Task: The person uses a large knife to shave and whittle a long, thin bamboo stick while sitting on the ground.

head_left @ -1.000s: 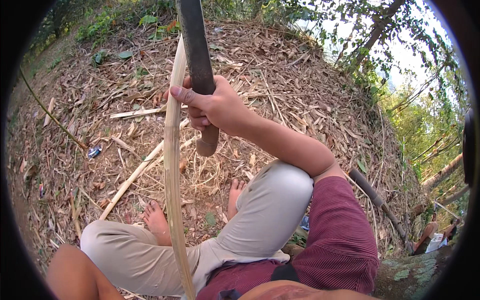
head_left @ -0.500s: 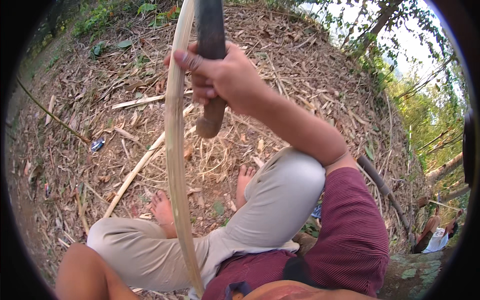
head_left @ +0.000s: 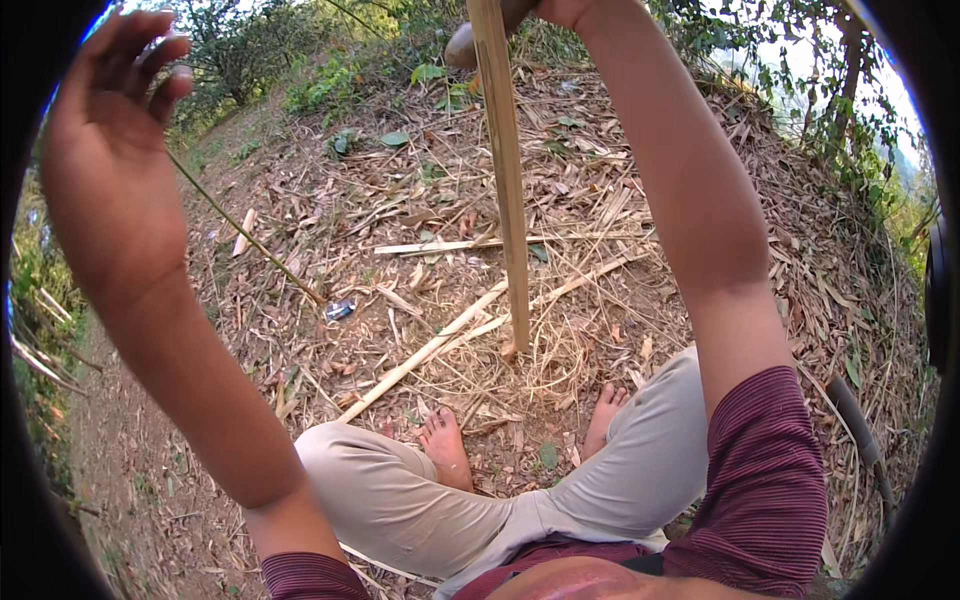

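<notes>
Right hand, at the upper edge of the view and largely cut off by it, seemingly closed round a brown tool handle, the fingers themselves out of sight; rounded butt of the handle pointing left, past the far side of a long pale wooden strip; left hand, at the upper left, lifted, empty, fingers loosely curled and apart, touching nothing visible; the wooden strip just beside the right hand, to its left and reaching downward, and well apart from the left hand, off to its right, so that the right is plainly the nearer; long axis close to upright in the view, top leaning slightly left, upper end beyond the frame; contact between strip and right hand, cannot be told; lower end over a tangle of fibrous shavings, whether resting or hanging unclear; farther down, two bare feet, left and right, one to either side of the strip's line; on the ground, one pale stick lying aslant beyond the left foot; one small dark-blue wrapper, left of the strip; one dark pole, far right, beside the right sleeve.
</notes>
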A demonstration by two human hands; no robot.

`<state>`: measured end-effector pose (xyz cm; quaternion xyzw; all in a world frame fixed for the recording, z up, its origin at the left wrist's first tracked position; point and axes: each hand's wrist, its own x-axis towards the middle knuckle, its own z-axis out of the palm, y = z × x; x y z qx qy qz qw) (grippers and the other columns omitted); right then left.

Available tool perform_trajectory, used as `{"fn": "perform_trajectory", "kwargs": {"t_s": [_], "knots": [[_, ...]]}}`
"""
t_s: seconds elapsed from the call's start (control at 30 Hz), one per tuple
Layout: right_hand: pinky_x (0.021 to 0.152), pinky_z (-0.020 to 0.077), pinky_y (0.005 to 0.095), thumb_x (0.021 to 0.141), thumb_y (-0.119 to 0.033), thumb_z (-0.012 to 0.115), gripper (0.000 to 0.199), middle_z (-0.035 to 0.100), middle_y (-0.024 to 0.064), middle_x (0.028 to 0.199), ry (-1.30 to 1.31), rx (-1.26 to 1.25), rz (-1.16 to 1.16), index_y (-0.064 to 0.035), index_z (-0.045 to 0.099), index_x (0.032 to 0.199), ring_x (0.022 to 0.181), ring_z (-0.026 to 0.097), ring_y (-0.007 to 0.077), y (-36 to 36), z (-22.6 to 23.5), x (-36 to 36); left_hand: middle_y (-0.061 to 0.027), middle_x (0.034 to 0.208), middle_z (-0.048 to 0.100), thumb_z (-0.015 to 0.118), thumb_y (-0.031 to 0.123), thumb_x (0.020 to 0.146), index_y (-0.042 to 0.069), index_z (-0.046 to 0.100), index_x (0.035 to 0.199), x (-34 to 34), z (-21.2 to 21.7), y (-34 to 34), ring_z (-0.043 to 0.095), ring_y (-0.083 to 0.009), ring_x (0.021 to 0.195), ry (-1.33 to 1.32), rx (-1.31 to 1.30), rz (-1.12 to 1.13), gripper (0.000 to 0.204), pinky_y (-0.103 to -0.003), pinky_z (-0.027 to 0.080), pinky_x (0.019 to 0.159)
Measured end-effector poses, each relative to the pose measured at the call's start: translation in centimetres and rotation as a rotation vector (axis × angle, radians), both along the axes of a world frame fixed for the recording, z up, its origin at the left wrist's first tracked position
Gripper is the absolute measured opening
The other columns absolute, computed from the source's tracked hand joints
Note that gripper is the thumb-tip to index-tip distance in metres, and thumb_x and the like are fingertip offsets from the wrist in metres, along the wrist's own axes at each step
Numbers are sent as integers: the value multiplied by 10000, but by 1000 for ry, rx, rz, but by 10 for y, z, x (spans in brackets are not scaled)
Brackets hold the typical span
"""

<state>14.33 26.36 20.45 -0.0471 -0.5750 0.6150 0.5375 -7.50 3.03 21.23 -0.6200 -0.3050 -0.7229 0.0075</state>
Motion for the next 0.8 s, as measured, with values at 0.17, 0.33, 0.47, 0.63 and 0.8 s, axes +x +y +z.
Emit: {"fn": "perform_trajectory", "kwargs": {"t_s": [0.17,0.33,0.47,0.63,0.8], "knots": [[507,430,218,879,-294,792,334,504,-41,595,-321,313,-291,11,675,949,503,468,53,-37,-76,-12,-45,795,614,533,307,1028,39,620,946,34,-46,68,605,-166,743,-263,-211,-51,294,-282,491,699],[520,488,264,733,-451,884,494,629,11,656,-606,198,-101,-4,721,863,546,564,87,-84,-131,-42,-74,894,602,594,578,945,15,586,1066,-31,-64,100,608,-181,822,-420,-342,-432,576,-336,528,784],[491,427,254,790,-436,851,440,582,-16,610,-666,152,-106,-23,711,852,505,518,72,-91,-159,-55,28,627,457,527,413,1031,130,541,804,9,-62,77,434,-101,522,-463,-280,-484,362,-275,401,502],[442,354,222,910,-524,707,501,449,-64,537,-657,-77,-21,-23,702,894,447,449,50,-121,-164,-60,56,557,371,501,390,1046,146,491,732,-13,-59,47,259,-56,426,-331,-67,-546,398,-219,211,374],[450,395,207,1072,-476,418,539,486,-44,592,-617,-48,43,-4,549,1296,462,449,34,-155,-207,-43,41,584,297,509,362,1040,102,503,712,6,-81,1,185,-55,460,-300,-75,-449,419,-254,173,428]]}}
